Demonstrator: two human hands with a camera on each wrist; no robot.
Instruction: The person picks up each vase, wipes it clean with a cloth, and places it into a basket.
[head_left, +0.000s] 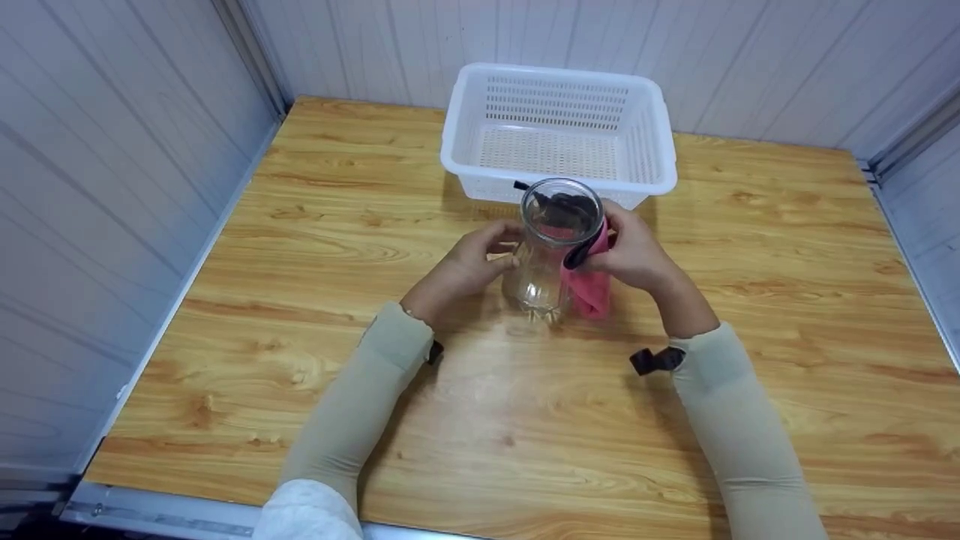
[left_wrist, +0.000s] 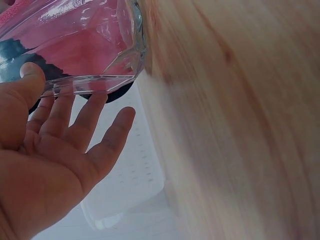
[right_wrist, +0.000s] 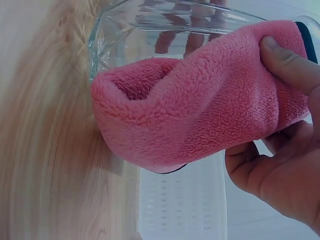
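A clear glass jar point(head_left: 537, 281) with a round mouth and faceted sides stands upright, its base right at the tabletop. My left hand point(head_left: 474, 259) holds it from the left; in the left wrist view the thumb lies on one side and the fingertips reach the other. On the jar's right side, my right hand point(head_left: 636, 247) grips a folded pink plush cloth point(right_wrist: 200, 105) with dark edging, thumb on top. The cloth lies along the glass, its lower end hanging in a loose fold. Dark material shows through the jar, and a small black end sticks out behind the rim.
Just behind the jar is a white perforated plastic basket point(head_left: 559, 180), close to the back wall point(head_left: 555, 34). Everything stands on a wood-grain table point(head_left: 300, 322) with panel walls on the left, back and right. A black strap point(head_left: 656, 361) hangs off the right sleeve.
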